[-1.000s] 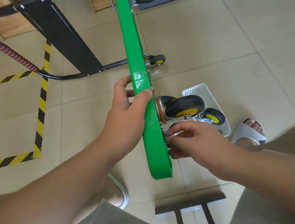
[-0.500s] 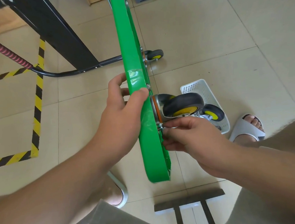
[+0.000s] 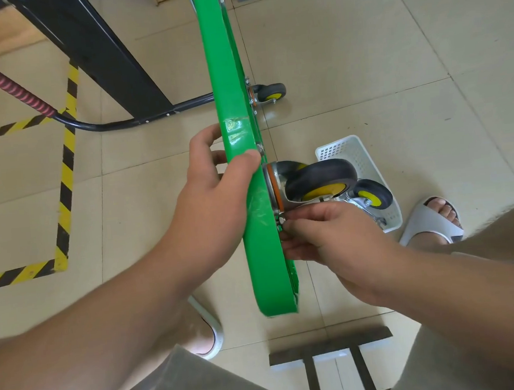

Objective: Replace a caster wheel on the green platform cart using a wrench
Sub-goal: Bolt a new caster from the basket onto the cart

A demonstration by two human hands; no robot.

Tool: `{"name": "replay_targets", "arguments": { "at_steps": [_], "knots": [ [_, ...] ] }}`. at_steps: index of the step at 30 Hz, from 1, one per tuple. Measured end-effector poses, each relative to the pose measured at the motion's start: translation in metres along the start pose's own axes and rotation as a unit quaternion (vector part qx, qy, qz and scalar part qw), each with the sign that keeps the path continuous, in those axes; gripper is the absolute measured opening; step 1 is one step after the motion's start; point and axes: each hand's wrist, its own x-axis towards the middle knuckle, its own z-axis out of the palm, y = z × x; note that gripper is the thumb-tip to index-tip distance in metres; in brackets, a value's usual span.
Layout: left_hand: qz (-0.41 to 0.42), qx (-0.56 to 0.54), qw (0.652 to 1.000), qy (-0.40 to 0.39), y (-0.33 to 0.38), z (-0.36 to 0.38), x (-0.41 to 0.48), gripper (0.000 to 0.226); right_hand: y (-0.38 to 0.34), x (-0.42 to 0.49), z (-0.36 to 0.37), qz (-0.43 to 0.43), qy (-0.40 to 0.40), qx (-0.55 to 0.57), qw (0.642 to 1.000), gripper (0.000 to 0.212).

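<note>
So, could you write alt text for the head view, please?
A person's left hand grips the edge of a green platform cart tipped on its side, while the right hand pinches a fastener beside its caster wheel. A white basket behind holds another caster.

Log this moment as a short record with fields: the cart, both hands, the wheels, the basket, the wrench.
Cart: green metal platform cart, stood on its edge on the tiled floor.
Left hand: grips the cart's deck edge.
Right hand: pinches a small silver fastener beside the mounted wheel's plate.
Mounted wheel: black-tyred, yellow-hubbed caster wheel, against the deck's underside.
Basket: white perforated plastic basket on the floor, holding a loose caster.
Wrench: none in view.
</note>
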Motion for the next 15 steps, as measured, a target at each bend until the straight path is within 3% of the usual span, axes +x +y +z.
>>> {"name": "replay_targets", "arguments": {
  "at_steps": [15],
  "knots": [
    [0.002,-0.005,1.0,0.004,0.0012,0.0007,-0.0007,0.03,-0.0031,0.0036,-0.0008,-0.016,0.016,-0.084,0.996,0.018]
  ]
}}
